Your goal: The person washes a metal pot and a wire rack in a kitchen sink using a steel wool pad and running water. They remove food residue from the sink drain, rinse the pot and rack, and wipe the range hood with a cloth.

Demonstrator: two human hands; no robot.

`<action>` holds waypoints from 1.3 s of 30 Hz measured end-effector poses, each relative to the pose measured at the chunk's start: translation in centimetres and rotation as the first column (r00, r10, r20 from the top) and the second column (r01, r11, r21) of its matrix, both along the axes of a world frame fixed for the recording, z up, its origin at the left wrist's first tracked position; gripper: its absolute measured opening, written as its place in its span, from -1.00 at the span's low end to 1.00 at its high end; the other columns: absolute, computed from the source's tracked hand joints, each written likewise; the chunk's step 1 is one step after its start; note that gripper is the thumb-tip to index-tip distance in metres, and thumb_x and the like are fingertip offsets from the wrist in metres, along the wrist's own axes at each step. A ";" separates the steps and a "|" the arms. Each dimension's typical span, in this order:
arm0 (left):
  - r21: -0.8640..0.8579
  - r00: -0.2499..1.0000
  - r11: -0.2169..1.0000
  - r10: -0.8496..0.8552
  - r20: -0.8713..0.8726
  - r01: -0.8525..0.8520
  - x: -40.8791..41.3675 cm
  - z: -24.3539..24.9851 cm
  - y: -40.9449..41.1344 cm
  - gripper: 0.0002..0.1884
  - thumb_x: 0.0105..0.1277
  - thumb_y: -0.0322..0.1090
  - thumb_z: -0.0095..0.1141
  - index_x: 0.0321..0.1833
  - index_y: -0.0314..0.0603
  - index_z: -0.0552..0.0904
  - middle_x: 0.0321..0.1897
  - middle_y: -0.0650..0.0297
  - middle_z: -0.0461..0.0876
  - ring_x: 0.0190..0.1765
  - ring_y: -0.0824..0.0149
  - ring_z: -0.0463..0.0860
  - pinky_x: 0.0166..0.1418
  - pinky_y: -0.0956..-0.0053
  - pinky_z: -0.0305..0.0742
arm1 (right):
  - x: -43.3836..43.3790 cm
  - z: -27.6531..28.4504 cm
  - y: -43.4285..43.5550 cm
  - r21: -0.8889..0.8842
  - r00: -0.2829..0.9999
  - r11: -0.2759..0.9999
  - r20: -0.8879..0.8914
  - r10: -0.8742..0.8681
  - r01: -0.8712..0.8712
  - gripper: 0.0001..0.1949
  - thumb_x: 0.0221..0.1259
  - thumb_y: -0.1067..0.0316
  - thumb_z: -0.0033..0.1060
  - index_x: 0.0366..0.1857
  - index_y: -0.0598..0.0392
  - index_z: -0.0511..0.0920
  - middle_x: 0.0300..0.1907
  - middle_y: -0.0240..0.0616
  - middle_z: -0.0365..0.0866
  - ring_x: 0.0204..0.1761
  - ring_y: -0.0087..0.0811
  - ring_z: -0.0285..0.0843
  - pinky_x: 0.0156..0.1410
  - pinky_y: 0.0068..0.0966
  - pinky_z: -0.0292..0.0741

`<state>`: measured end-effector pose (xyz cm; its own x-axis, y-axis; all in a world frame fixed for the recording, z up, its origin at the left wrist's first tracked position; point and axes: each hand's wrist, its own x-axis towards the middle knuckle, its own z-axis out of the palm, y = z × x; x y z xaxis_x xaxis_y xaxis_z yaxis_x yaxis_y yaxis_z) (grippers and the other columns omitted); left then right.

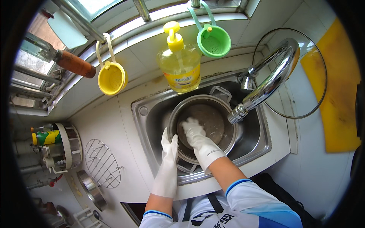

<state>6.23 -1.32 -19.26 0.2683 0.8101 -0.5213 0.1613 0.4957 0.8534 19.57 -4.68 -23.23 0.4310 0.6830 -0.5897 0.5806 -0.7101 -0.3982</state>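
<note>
A round stainless steel pot (212, 114) with loop handles sits in the steel sink (258, 136). My left hand (170, 145), in a white rubber glove, grips the pot's left rim, thumb on the near side and fingers around the outer wall. Inside the pot, my right hand (194, 129), gloved in the same white rubber, reaches down to the bottom. Its fingers are blurred; whether they hold anything small cannot be made out. Pale streaks show on the pot's floor. The chrome faucet (265, 85) arches over the right rim, its spout near the pot's edge.
Behind the sink stands a yellow pump soap bottle (181, 68). A yellow strainer cup (112, 78) and a green one (214, 41) hang from the window bars. A glass lid (308, 74) leans at right by a yellow board (339, 99). A wire rack (103, 164) lies left.
</note>
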 end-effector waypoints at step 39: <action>-0.028 0.971 0.985 -0.175 -0.162 0.173 0.8 1.8 1.3 -0.44 0.36 -0.65 0.10 0.46 -0.33 0.53 0.00 0.25 0.74 -0.05 0.47 0.67 0.04 0.57 0.52 | 1.6 -1.7 3.2 0.005 0.119 0.237 -0.876 -0.468 0.971 -0.73 0.49 0.19 0.30 0.17 -0.07 0.67 0.04 -0.26 0.80 0.07 -0.34 0.72 0.14 -0.37 0.66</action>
